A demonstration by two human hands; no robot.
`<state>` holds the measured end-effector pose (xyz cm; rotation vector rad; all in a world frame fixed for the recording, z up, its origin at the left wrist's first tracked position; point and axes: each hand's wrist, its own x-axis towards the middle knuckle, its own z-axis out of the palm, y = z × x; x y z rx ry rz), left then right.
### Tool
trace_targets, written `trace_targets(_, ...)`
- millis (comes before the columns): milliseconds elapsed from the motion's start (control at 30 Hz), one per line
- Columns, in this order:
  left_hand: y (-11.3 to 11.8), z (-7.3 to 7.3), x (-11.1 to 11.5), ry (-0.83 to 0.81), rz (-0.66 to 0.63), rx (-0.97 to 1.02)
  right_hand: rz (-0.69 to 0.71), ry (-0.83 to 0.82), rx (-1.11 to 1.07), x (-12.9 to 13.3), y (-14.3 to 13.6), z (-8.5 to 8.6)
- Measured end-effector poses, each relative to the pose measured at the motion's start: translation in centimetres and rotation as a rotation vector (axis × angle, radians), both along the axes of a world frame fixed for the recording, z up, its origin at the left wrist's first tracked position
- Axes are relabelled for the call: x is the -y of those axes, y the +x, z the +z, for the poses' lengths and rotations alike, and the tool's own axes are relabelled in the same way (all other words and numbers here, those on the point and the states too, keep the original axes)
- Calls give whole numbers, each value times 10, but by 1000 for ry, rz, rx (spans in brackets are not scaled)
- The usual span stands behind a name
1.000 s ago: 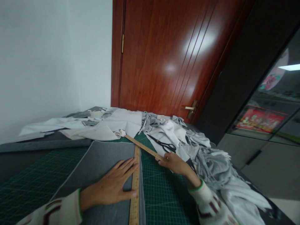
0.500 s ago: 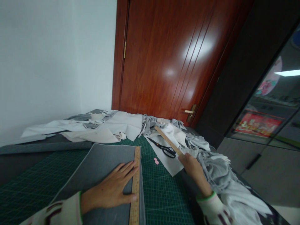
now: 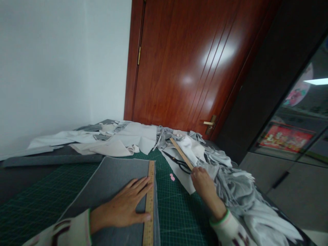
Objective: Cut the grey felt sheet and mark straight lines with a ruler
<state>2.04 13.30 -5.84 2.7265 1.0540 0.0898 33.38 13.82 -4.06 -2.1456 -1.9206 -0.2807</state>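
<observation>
Left hand (image 3: 125,205) is spread over gray cloth (image 3: 118,174) and wooden ruler (image 3: 150,202); second ruler (image 3: 181,153) is gripped in right hand (image 3: 204,184).

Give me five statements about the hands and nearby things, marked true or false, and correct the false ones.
1. The left hand lies on gray cloth and a wooden ruler. True.
2. The right hand holds a second ruler. True.
3. The two rulers touch each other. False: they are apart.
4. A pink piece lies on the green mat. True.
5. The left hand grips the pink piece. False: neither hand touches it.
</observation>
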Motion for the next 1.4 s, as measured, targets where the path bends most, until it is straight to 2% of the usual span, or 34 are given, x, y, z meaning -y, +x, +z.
trace_targets(133,-1,0,0,-5,0,7,207,-155,-174,-16,-33,-9)
trace_targets(267,-2,-3,-2,-5,20,8,225,-206,-270,-31,-55,-20)
trace_targets(467,-3,-1,-2,-7,13,3,152,-250,-332,-47,-52,-25)
trace_targets(667,2,8,1,-7,21,-15,184,-234,-433,-51,-49,-33)
trace_targets(833,3,5,0,-14,25,-2,191,-219,-504,-56,-48,-39)
trace_targets(967,2,2,-1,-5,20,-1,225,-196,-607,-56,-49,-37)
trace_targets(1167,0,4,2,5,9,34,339,-221,-883,-54,-61,-27)
trace_targets(1400,5,1,-5,108,11,15,338,-276,-1087,-79,-78,-31)
